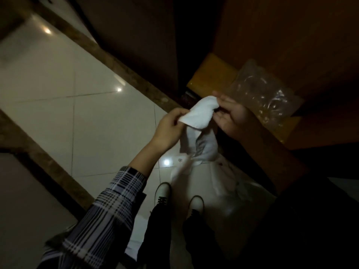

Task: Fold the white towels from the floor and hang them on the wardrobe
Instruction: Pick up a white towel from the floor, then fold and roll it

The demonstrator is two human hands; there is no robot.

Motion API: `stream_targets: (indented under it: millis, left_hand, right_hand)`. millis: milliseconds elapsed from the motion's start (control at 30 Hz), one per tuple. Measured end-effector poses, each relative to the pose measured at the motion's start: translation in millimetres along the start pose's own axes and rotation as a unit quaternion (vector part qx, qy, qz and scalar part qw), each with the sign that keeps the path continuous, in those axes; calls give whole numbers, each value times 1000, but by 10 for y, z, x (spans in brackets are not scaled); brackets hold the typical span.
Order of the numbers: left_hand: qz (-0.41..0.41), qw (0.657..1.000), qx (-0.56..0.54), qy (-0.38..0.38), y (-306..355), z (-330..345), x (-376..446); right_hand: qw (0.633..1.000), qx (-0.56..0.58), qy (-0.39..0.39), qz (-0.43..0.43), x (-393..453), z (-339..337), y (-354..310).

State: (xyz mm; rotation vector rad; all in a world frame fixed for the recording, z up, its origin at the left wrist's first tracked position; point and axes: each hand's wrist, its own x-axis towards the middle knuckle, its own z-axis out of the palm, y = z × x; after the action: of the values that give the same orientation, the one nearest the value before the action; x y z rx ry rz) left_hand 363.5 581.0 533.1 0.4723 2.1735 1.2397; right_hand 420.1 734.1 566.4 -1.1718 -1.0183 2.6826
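Observation:
A small white towel (198, 115) hangs between my two hands in front of me. My left hand (171, 127) pinches its left upper corner and my right hand (231, 113) pinches the right upper corner. The towel's lower part droops down toward the floor. Below it more white towels (217, 177) lie in a heap on the floor tiles, just ahead of my shoes. The dark wooden wardrobe (281, 35) rises at the upper right.
A crumpled clear plastic bag (262, 94) lies on a yellow wooden ledge (209, 74) by the wardrobe. Glossy white floor tiles (77, 94) with brown border strips (124, 68) spread to the left. My white shoes (163, 191) stand at the bottom centre.

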Motion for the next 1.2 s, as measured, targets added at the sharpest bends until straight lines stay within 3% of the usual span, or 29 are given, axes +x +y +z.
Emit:
stream_targets:
  millis: [67,233,333,400,467,533,633,700,867,1000,1200]
  left_hand:
    - [29,998,-28,38,399,-271,-157]
    - [121,991,-59,16,1368,-745,-544]
    - [147,987,-56,12,1838,-932,-705]
    - [150,987,-54,14,2090,-1039,-786]
    - [155,987,-43,13,2315,-1156,-858]
    - [168,986,-17,-1,2504,-1296,-935]
    - [183,983,9,-10,2701,-1567,-1041]
    - [196,980,25,-20,2786,-1766,-1098]
    - [205,976,38,-66,2875,-2202,-1277]
    - [150,973,97,-144,2765,-2423,-1415]
    - [111,973,88,-180,2465,-2622,-1424]
  right_hand:
    - [1000,8,11,3,-235,134,-218]
    - [999,7,-24,-47,-941,558,-611]
    - [990,-77,-50,-107,-1386,800,-694]
    - [965,-207,-64,-144,-1632,993,-710]
    - [918,-332,-35,-213,-1783,1186,-711]
    - [875,-393,-10,-282,-1886,1352,-767]
    - [846,-436,-63,-301,-2057,1564,-936]
    - [836,-445,-87,-309,-2160,1711,-1047]
    - [833,-424,-55,-350,-2406,2044,-1201]
    - [856,-347,-21,-384,-2578,2251,-1287]
    - [862,-213,67,-454,-2750,2336,-1417]
